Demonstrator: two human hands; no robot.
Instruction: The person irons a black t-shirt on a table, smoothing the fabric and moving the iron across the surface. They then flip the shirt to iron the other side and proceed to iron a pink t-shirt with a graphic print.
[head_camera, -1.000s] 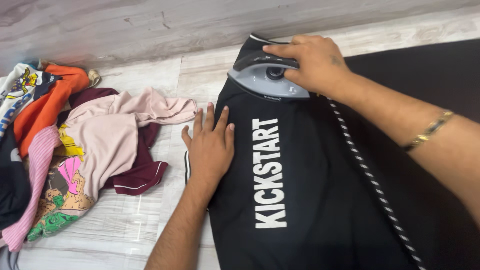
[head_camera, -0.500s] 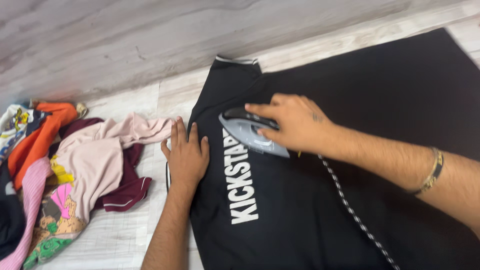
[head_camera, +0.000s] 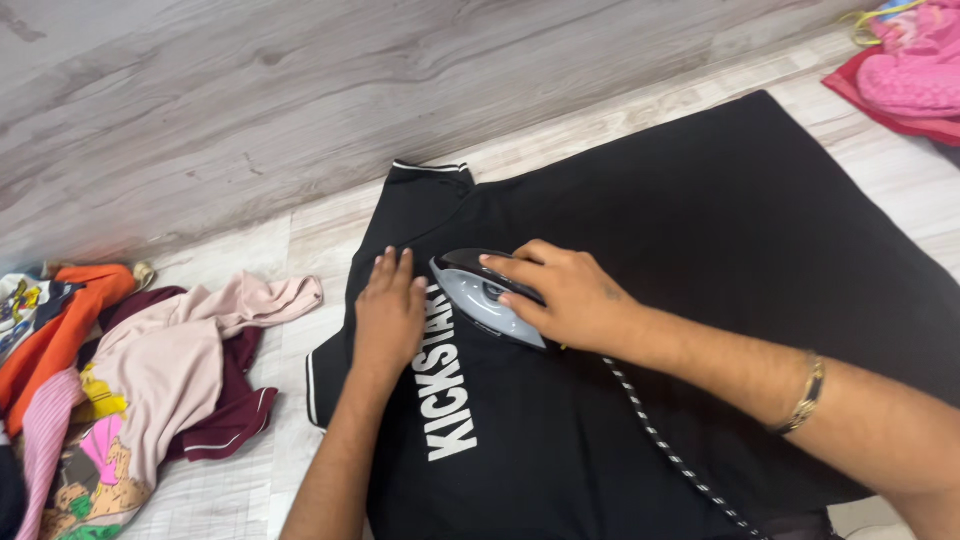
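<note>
the right hand (head_camera: 565, 295) is closed around the handle of a grey and black iron (head_camera: 485, 297), which sits flat on a black t-shirt (head_camera: 700, 250) spread over the pale wood-look floor (head_camera: 200, 120). the iron's tip points toward the left hand (head_camera: 390, 310) and lies just beside it, over the top of the white lettering (head_camera: 445, 385) printed down the shirt. the left hand is open, palm down, fingers together, pressing the shirt flat near its left edge. a black and white braided cord (head_camera: 660, 445) trails from behind the right hand, back along the forearm, which wears a gold bracelet (head_camera: 803, 395). well to the left of the left hand lies a heap of clothes (head_camera: 130, 370), pink, maroon and orange. far beyond the right hand, a pink cloth (head_camera: 905, 65) lies at the corner.
</note>
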